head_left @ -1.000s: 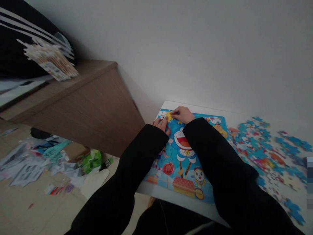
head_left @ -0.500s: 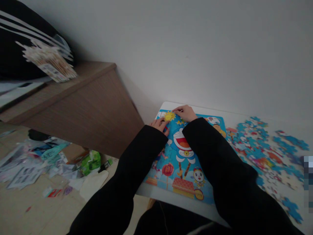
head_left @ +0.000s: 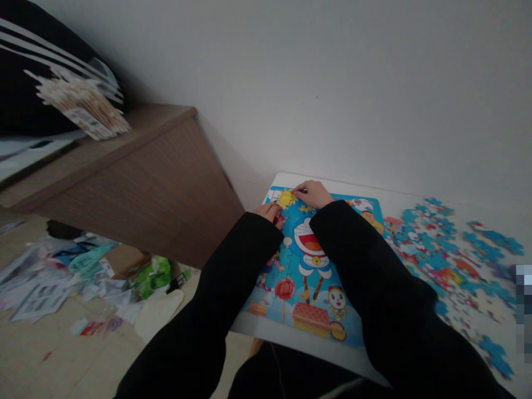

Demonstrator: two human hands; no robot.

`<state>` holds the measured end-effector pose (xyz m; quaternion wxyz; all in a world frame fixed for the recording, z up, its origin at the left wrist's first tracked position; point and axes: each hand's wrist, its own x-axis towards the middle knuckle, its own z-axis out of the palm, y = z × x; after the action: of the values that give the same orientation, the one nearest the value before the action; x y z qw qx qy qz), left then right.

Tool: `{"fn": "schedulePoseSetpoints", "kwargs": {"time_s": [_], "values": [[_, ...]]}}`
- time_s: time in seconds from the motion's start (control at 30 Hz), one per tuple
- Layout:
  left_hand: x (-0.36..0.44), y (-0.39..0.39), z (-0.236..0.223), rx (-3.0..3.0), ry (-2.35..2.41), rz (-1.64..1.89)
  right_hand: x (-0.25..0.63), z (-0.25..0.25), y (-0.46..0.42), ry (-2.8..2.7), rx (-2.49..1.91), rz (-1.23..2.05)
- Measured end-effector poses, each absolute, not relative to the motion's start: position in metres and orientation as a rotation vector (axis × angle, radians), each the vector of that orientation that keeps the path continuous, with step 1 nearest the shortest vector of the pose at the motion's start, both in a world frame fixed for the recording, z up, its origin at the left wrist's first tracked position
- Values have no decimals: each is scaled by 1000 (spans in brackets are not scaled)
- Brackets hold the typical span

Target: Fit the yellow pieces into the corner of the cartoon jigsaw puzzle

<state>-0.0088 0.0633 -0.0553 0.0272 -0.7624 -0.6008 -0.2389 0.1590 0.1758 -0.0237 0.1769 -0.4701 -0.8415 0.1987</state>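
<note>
white surface by wall | puzzle at left edge | left hand, right hand pressing flat on its far corner | loose pieces right

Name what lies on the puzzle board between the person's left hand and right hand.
In the head view, the yellow sun piece sits between the left hand and the right hand, on the puzzle board; both hands' fingertips reach its edges.

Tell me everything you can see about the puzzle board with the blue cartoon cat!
The puzzle board lies flat on the white table, near its left edge. It looks like printed cardboard, mostly blue, showing a blue-and-white cartoon cat, a yellow sun, a red lantern and a yellow character. The left hand and right hand rest on its far corner by the sun. Black sleeves cover part. Loose pieces lie to its right.
</note>
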Motion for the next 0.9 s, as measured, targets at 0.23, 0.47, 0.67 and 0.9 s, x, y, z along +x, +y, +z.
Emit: {"fn": "schedulePoseSetpoints", "kwargs": {"time_s": [0.23,0.47,0.67,0.9], "values": [[-7,62,-53,-2330,-1812,-746,160,-22,175,-2402,-1339,555],[-7,63,-58,-2313,-1792,-778,159,-20,174,-2429,-1349,564],[-8,65,-64,-2279,-1793,-864,156,-17,171,-2426,-1348,593],[-9,65,-67,-2275,-1720,-957,152,-14,166,-2387,-1346,641]]}}
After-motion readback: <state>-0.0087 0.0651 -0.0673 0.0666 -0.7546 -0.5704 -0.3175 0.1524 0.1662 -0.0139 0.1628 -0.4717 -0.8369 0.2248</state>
